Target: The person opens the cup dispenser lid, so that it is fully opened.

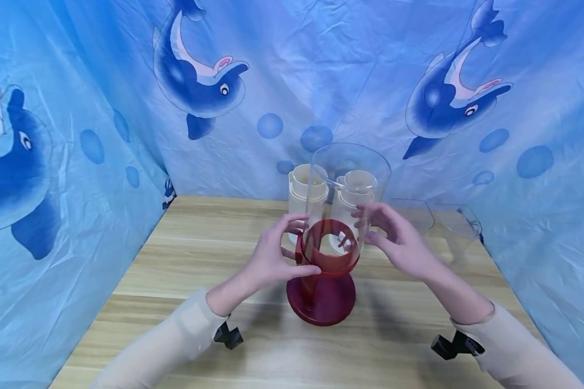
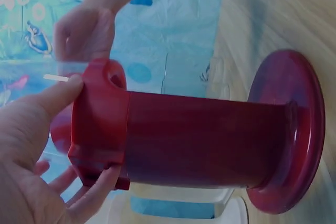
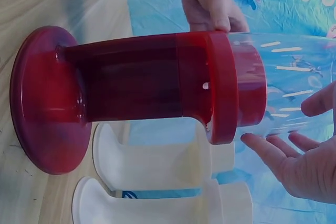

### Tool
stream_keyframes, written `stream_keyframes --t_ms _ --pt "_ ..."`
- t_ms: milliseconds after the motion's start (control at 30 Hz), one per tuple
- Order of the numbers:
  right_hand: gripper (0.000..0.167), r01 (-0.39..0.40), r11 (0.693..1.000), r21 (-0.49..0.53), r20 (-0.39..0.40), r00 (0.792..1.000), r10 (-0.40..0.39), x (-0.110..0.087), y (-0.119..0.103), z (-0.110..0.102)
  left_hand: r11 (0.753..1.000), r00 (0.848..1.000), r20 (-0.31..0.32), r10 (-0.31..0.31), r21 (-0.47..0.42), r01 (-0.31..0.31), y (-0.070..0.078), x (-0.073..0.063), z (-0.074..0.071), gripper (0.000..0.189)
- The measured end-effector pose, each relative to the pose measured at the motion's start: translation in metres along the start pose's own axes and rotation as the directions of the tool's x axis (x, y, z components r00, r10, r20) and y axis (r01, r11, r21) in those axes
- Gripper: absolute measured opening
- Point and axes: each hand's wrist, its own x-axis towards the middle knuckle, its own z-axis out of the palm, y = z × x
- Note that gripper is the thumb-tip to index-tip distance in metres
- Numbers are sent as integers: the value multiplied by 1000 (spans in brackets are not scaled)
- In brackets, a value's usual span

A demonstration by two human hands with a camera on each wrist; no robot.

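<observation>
In the head view a red stand [image 1: 321,302] with a round base stands upright on the table. A clear, open-topped container [image 1: 347,162] sits upright in the red ring [image 3: 223,87] at its top. My left hand [image 1: 277,251] grips this ring from the left, the thumb across its near side and the fingers round the back. My right hand [image 1: 399,240] is at the container's right side, with loosely bent fingers behind its wall and the thumb in front. In the right wrist view its fingers [image 3: 265,150] are spread close along the clear wall.
Two cream-white stands [image 1: 299,189] of similar shape stand just behind the red one. Two clear containers [image 1: 411,213] are at the table's back right. The wooden table [image 1: 194,254] is enclosed by blue dolphin-printed curtains [image 1: 292,70].
</observation>
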Motion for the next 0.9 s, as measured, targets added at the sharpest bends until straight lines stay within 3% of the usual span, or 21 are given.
stream_keyframes --t_ms 67,300,533,633,733,900 --pt "19 1 1000 -6 -8 1000 -1 1 1 0 1000 1000 -9 -3 6 3 1 -1 0 98" --pt "41 58 998 -8 -53 997 -59 -4 3 -3 999 999 22 35 -12 -35 -5 0 -6 102" --pt "22 16 1000 -4 -38 999 -16 -1 5 1 998 999 0 40 -53 -40 -8 -2 1 98" --pt "25 9 1000 -6 -48 999 -9 0 4 1 998 999 -6 45 -35 -45 -9 -3 2 99" --pt "36 58 998 3 -58 997 -58 0 1 -2 999 999 7 43 -31 -43 -12 -2 2 102" --pt "51 187 974 131 -110 979 -173 11 -14 -12 999 999 35 9 -42 -8 -20 1 1 104"
